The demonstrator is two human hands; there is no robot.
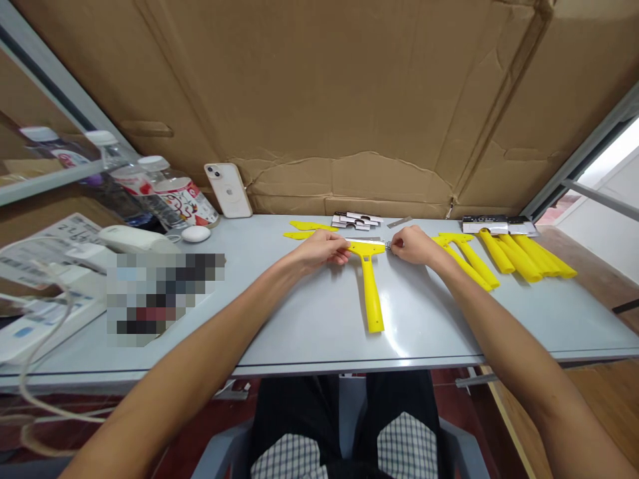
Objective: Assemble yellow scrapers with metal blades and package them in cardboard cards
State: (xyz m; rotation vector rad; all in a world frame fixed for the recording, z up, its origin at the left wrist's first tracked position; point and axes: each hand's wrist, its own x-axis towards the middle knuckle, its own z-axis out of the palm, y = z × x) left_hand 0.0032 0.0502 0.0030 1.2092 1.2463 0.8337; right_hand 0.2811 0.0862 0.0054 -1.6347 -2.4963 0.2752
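Note:
A yellow scraper (372,293) lies in front of me, its handle pointing toward the table's front edge and a metal blade strip along its wide head. My left hand (325,249) is closed on the left end of that head, thumb and fingers pinched together. At the head's right end, my right hand (413,245) has its fingertips pinched beside some small shiny metal pieces (387,245), too small to name surely. Whatever sits between those fingertips is hidden. Behind the hands lie blade packs with dark and white labels (355,220) and a loose flat metal blade (400,222).
Yellow scraper parts (305,230) lie behind my left hand. Yellow scraper handles (469,259) rest right of my right hand, near several scrapers with covered heads (524,256). Leftward are a phone (228,191), a white mouse (196,233), bottles (174,193) and a power strip (60,313). Cardboard (349,100) stands behind.

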